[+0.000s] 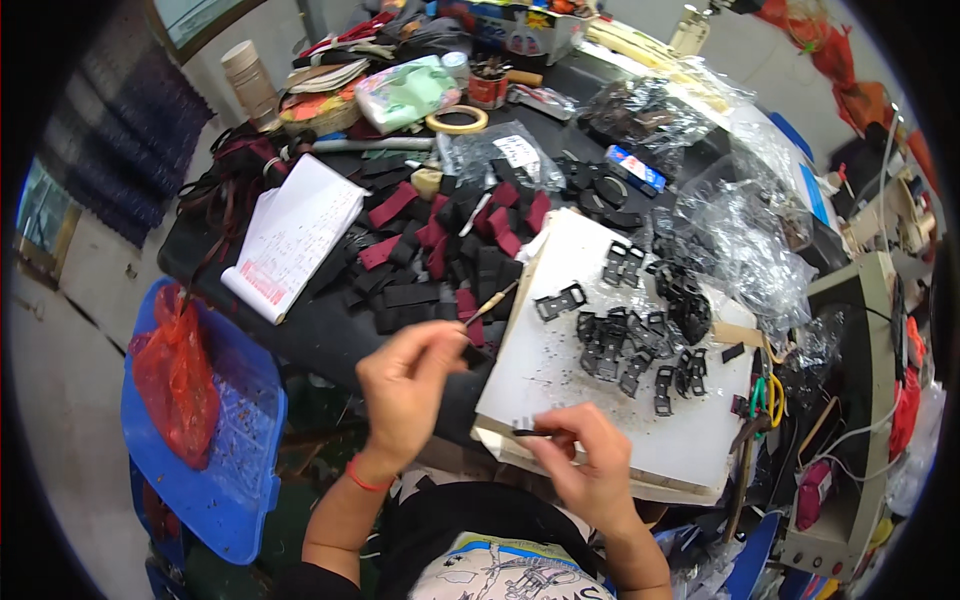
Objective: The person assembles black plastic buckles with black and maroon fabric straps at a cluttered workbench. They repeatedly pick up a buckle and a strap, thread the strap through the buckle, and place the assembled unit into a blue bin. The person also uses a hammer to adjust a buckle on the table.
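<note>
My left hand [408,385], with a red cord at its wrist, is closed in a pinch over the table's front edge. A dark piece shows beside its fingertips, but I cannot tell whether it is held. Just beyond lies a thin tool with a pale handle [497,297], its metal end toward those fingers. Over the near edge of a white board [520,375], my right hand [585,455] pinches a small black plastic buckle [532,431]. Several similar black buckles [605,345] are heaped on the board. Black and maroon strap pieces [432,235] lie piled left of it.
A written notepad [295,235] lies at the left. Below it stands a blue plastic chair [245,410] bearing a red bag [178,385]. Clear plastic bags [750,240], a tape roll [457,119] and a tissue pack [407,93] crowd the back. Scissors [775,400] are right of the board.
</note>
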The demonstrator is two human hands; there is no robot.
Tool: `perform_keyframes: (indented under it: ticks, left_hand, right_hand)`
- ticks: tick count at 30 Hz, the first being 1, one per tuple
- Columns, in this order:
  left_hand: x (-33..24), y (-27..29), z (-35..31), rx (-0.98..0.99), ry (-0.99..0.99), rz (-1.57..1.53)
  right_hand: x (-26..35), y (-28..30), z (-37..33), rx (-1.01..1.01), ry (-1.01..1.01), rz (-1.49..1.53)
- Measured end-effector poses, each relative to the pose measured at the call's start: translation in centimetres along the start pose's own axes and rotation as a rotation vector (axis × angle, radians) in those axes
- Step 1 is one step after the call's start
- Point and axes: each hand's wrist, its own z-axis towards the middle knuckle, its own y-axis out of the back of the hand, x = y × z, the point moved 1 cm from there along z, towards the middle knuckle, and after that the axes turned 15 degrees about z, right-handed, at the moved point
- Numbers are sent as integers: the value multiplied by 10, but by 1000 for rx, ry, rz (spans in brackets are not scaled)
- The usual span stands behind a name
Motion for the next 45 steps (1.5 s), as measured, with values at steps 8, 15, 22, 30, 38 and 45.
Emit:
perform_keyframes:
  ticks: [8,15,22,30,38,45]
  left_hand:
    - [-29,-45,-32,384,183,-250]
    - [-29,-49,-42,373,164,-364]
    - [-23,-46,-42,480,21,-321]
    - [-15,-45,-40,443,183,-649]
    - [-24,-38,-44,584,-10,-552]
    - [-27,-29,-41,692,-112,-242]
  right_hand:
    - [-5,8,2,-201,-50,27]
    - [-15,7,-1,-260,-75,126]
    - [-5,16,4,-297,-352,507]
    - [-9,8,0,-349,-214,296]
    - [-15,25,-6,-366,-191,779]
    - [-11,23,-12,-175,-84,597]
